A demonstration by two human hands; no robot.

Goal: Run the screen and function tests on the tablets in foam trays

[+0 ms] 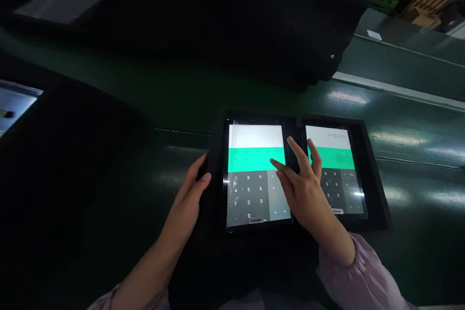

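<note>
A black tray [374, 189] lies on a green belt [232, 101] just ahead of the person, holding two screens side by side. Both show a calculator: a white top, a green band and a grey keypad. On the left screen [250, 135], the digits 0 to 9 are legible, but the faint marks in the band are too dim to read. The right screen [336, 140] has upside-down characters in its white area, too unclear to make out.

The left hand [187, 198] lies beside the tray's left edge, its fingers close together and their tips touching the rim; whether it grips cannot be told. The right hand [300, 193] is spread above the gap between the screens and holds nothing. Its index finger [278, 165] reaches onto the left screen's green band, though any pressing is hard to judge. The hand hides part of both keypads.

Pink sleeves [356, 271] cover both forearms. Other dark trays [181, 19] with lit screens are cut off by the picture's edges.
</note>
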